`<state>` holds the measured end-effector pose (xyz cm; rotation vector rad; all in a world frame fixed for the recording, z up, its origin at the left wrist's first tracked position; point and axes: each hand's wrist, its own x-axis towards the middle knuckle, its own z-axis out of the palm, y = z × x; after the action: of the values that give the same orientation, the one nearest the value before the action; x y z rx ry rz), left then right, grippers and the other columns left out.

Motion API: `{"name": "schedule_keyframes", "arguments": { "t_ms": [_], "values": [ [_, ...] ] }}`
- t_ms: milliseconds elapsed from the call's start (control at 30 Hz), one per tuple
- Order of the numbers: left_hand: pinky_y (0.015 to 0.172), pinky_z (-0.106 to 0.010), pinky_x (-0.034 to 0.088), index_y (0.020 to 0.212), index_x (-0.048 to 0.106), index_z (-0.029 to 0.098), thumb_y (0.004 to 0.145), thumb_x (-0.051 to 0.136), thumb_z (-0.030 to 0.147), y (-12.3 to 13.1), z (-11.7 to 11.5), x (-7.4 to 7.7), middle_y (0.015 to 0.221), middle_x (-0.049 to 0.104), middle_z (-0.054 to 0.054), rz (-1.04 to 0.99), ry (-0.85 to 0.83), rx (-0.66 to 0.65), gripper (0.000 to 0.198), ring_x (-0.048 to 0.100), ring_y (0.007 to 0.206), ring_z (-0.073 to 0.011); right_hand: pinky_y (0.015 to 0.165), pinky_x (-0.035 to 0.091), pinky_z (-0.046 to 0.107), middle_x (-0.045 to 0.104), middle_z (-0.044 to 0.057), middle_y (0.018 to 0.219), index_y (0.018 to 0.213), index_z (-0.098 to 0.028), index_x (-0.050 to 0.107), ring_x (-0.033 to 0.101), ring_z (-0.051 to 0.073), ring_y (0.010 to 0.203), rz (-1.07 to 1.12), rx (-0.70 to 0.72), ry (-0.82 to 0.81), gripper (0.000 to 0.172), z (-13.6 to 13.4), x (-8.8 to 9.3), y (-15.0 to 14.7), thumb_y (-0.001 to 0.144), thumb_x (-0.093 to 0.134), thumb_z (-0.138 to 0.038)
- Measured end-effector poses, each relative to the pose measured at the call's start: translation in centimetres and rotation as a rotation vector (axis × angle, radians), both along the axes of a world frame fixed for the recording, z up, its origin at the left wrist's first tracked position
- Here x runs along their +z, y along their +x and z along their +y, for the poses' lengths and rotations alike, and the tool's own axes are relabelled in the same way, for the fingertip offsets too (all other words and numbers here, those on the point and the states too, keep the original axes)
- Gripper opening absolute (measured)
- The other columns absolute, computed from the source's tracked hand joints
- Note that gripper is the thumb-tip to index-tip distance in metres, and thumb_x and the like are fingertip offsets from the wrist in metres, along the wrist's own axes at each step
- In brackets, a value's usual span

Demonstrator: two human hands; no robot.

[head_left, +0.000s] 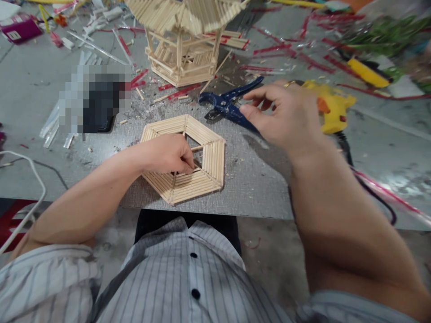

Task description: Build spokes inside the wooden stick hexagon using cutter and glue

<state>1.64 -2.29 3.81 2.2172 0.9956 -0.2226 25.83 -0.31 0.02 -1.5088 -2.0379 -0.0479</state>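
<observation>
A hexagonal frame of thin wooden sticks (213, 159) lies flat near the table's front edge. My left hand (168, 154) rests over its left and middle part, fingers pinched together at the inner edge of the front side; what they hold, if anything, is hidden. To the right, my right hand (281, 114) is raised beside the dark blue pliers (232, 105), its thumb and fingers apart over the handle ends. Nothing shows between those fingers. Just beyond the right hand lies a yellow glue gun (338, 112).
A stick-built pavilion model (182, 54) stands at the back middle. A dark phone (101, 105), partly pixelated, lies left beside clear glue sticks (52, 121). Red strips, a yellow-handled tool (368, 73) and green leaves (387, 38) litter the back right. A white cable (38, 179) curves at the left.
</observation>
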Motion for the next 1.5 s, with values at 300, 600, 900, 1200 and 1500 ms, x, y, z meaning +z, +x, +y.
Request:
{"name": "schedule_keyframes", "arguments": {
  "t_ms": [300,600,900,1200,1500],
  "values": [
    [0.068,-0.019,0.038,0.078,0.078,0.019,0.076,0.067,0.02,0.1,-0.1,0.0,0.079,0.077,0.002,0.015,0.002,0.019,0.011,0.063,0.069,-0.0079,0.071,0.045,0.032,0.071,0.006,0.084,0.097,-0.018,0.072,0.057,0.017,0.07,0.008,0.06,-0.018,0.024,-0.1,0.1,-0.1,0.082,0.06,-0.032],
    [0.07,-0.02,0.038,0.079,0.079,0.021,0.077,0.065,0.021,0.3,-0.1,0.2,0.079,0.076,0.003,0.052,-0.001,0.013,0.014,0.062,0.07,-0.0083,0.077,0.047,0.035,0.071,0.007,0.088,0.097,-0.019,0.071,0.062,0.019,0.083,-0.006,0.239,-0.045,0.023,-0.5,0.0,-0.4,0.085,0.058,-0.035],
    [0.07,-0.02,0.038,0.083,0.079,0.022,0.078,0.061,0.023,0.1,-0.1,0.1,0.084,0.077,0.003,0.052,0.012,-0.043,0.019,0.062,0.071,-0.0086,0.08,0.047,0.037,0.07,0.006,0.097,0.098,-0.026,0.074,0.062,0.021,0.089,-0.02,0.672,-0.335,0.023,-1.6,1.1,-1.8,0.085,0.059,-0.039],
    [0.067,-0.02,0.036,0.084,0.079,0.022,0.078,0.059,0.022,0.1,0.0,0.0,0.084,0.077,0.002,0.044,0.044,-0.09,0.021,0.06,0.067,-0.0084,0.082,0.046,0.034,0.067,0.002,0.093,0.1,-0.032,0.074,0.06,0.018,0.087,-0.163,0.823,-0.484,0.021,-2.3,1.3,-2.9,0.085,0.06,-0.03],
    [0.065,-0.021,0.035,0.083,0.078,0.022,0.077,0.059,0.022,0.0,0.1,-0.1,0.082,0.077,0.002,0.041,0.035,-0.102,0.02,0.059,0.065,-0.0081,0.082,0.045,0.034,0.067,0.003,0.096,0.102,-0.032,0.074,0.059,0.019,0.087,-0.216,0.826,-0.494,0.023,-2.4,1.3,-3.1,0.085,0.059,-0.029]
  ]
}}
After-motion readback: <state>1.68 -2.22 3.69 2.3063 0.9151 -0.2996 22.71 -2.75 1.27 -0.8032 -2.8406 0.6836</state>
